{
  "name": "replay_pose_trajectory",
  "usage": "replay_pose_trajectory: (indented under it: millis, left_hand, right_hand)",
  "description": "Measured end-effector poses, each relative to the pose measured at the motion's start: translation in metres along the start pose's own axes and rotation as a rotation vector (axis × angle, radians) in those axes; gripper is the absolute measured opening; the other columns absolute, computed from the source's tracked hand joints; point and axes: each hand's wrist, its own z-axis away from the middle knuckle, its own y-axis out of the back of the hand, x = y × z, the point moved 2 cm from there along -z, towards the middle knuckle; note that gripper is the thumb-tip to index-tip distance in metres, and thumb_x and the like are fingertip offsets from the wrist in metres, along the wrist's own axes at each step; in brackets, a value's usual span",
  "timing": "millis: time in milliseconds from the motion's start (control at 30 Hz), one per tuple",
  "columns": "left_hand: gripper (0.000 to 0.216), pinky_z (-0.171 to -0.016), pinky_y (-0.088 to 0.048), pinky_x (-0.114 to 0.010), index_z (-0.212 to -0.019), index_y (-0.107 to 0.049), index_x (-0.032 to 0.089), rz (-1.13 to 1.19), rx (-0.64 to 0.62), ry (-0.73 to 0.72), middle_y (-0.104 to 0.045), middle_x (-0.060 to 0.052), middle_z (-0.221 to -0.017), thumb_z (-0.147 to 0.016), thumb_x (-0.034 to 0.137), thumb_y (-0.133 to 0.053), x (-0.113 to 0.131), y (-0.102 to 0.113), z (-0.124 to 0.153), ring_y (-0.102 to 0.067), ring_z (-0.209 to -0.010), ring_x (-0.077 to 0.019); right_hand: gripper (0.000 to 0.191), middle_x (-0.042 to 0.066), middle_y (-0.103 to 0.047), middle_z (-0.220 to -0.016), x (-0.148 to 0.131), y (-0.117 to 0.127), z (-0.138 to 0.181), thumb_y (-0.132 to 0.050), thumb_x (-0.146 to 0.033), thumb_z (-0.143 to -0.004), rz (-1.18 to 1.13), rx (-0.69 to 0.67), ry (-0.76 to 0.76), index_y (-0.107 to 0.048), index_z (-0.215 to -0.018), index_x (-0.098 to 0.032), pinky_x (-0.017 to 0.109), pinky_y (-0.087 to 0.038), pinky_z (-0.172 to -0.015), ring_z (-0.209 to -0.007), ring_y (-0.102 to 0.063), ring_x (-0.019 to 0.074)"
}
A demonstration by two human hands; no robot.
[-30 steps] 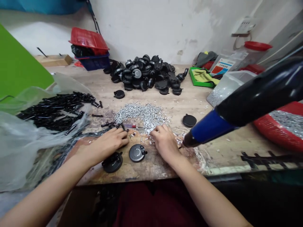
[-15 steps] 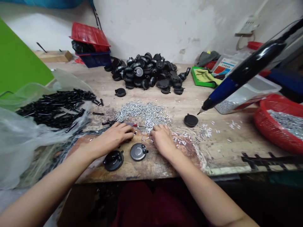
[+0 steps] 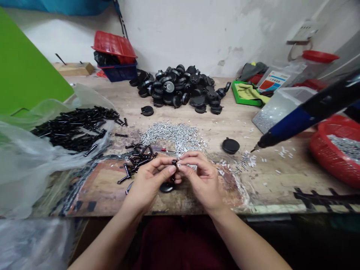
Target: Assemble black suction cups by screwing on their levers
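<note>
My left hand (image 3: 149,180) and my right hand (image 3: 201,176) meet above the near edge of the wooden bench (image 3: 197,123), fingertips pinched together on a small black part (image 3: 174,163). A round black cap (image 3: 166,187) lies on the bench just below the hands, mostly hidden by them. A heap of small silver screws (image 3: 171,134) lies just beyond the fingers. A few short black pins (image 3: 137,155) are scattered to the left of my left hand.
A pile of round black caps (image 3: 180,90) sits at the back. Black rods (image 3: 73,125) lie on a clear plastic bag at left. A hanging blue-black power screwdriver (image 3: 303,116) points down at right, above a red basket (image 3: 337,150) of screws. One loose cap (image 3: 230,145) lies right of the screws.
Both hands have lifted off the bench and come together, pinching a small black part. The hanging screwdriver has swung across the right side. The view shifted slightly left.
</note>
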Motion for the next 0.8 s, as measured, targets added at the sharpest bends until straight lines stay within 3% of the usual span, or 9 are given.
replay_pose_trajectory:
  millis: [167, 367, 533, 800]
  left_hand:
    - [0.015, -0.062, -0.056, -0.024, -0.091, -0.071, 0.018, 0.151, 0.006, 0.074, -0.067, 0.000, -0.073, -0.076, 0.018, -0.071, -0.004, -0.007, 0.004, -0.063, -0.064, -0.0105]
    - [0.014, -0.064, -0.054, -0.016, -0.089, -0.073, 0.022, 0.042, 0.015, -0.075, -0.069, 0.002, -0.082, -0.078, 0.016, -0.069, -0.007, -0.006, 0.005, -0.063, -0.069, -0.0069]
    - [0.017, -0.074, -0.054, -0.017, -0.095, -0.072, 0.023, -0.248, 0.094, -0.246, -0.070, 0.000, -0.091, -0.080, 0.017, -0.065, -0.001, -0.007, 0.010, -0.065, -0.082, -0.0103]
    - [0.021, -0.058, -0.053, -0.018, -0.102, -0.069, 0.017, -0.533, 0.057, -0.261, -0.069, -0.001, -0.080, -0.083, 0.021, -0.060, 0.008, -0.005, 0.017, -0.060, -0.061, -0.0084]
  right_hand:
    - [0.019, 0.002, -0.063, -0.096, 0.003, -0.002, 0.005, -0.066, -0.011, -0.080, -0.044, 0.058, -0.042, -0.073, -0.087, -0.027, 0.029, -0.050, -0.084, -0.096, -0.061, 0.0144]
    - [0.023, 0.001, -0.062, -0.103, -0.003, -0.003, 0.008, -0.066, -0.012, -0.079, 0.013, 0.065, -0.053, -0.074, -0.089, -0.031, 0.022, -0.055, -0.061, -0.087, -0.063, 0.0123]
    - [0.022, 0.002, -0.064, -0.102, -0.008, 0.000, 0.009, -0.068, -0.010, -0.077, 0.062, 0.088, -0.035, -0.075, -0.086, -0.029, 0.027, -0.056, -0.077, -0.094, -0.064, 0.0144]
    - [0.015, 0.000, -0.068, -0.088, 0.003, 0.003, -0.004, -0.074, -0.010, -0.071, -0.195, -0.061, -0.230, -0.073, -0.075, -0.024, 0.030, -0.052, -0.083, -0.086, -0.064, 0.0136]
